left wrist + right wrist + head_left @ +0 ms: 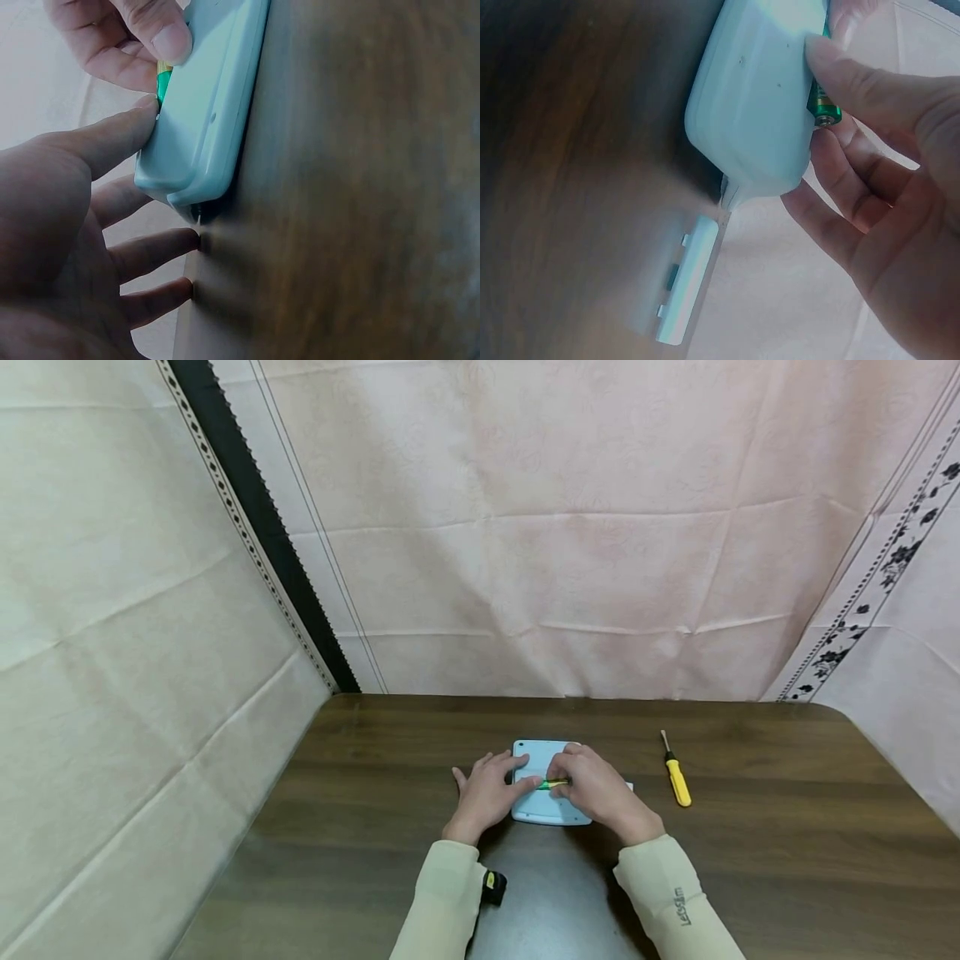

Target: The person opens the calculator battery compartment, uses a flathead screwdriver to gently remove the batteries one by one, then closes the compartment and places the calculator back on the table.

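Note:
A light-blue plastic device (547, 810), probably a calculator, lies back side up on the table. My right hand (596, 785) pinches a green battery (824, 112) at the device's back, thumb on the battery's side and fingers curled near its end. From the left, my left hand (491, 793) rests at the device, its thumb fairly straight and touching by the battery's other end. In the left wrist view the other left fingers (154, 251) extend past the device's end. How deep the battery sits in the device is hidden by the hands.
A narrow light-blue battery cover (690, 281) with small tabs lies on the table beside the device. Farther right lies a yellow-handled screwdriver (678, 781). Behind the brown wooden table (360, 810) hangs a pale cloth (562, 568). A black wrist camera (492, 887) shows at the left sleeve.

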A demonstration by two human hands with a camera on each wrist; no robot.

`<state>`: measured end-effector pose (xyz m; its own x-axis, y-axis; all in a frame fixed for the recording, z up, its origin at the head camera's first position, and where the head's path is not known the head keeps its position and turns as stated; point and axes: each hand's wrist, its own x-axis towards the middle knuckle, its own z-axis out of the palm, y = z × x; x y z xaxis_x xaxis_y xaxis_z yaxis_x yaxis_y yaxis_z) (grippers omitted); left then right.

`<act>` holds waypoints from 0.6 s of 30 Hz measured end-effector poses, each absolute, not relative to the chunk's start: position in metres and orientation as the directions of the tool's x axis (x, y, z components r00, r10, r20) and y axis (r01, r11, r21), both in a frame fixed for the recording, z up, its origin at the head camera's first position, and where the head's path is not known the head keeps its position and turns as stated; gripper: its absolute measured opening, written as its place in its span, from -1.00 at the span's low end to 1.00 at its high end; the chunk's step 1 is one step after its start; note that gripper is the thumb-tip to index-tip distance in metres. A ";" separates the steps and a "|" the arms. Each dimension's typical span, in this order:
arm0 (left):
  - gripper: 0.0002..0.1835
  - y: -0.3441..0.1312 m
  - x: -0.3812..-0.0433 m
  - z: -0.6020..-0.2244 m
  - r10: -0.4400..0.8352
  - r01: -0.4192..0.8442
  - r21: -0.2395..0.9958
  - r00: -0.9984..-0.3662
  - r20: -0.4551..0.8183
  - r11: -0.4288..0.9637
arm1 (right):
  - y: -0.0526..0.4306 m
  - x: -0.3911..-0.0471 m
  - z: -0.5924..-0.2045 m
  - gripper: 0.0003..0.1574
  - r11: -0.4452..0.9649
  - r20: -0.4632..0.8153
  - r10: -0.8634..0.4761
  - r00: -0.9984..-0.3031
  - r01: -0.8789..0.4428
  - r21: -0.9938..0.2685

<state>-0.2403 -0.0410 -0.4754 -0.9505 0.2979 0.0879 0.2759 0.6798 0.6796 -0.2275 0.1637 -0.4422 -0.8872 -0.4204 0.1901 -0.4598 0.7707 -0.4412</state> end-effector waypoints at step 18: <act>-0.42 -0.040 -0.240 -0.477 0.290 0.265 0.675 -0.954 0.078 0.689 | 0.170 -0.232 -0.435 -0.91 0.732 0.179 -0.489 -0.854 -0.513 -0.448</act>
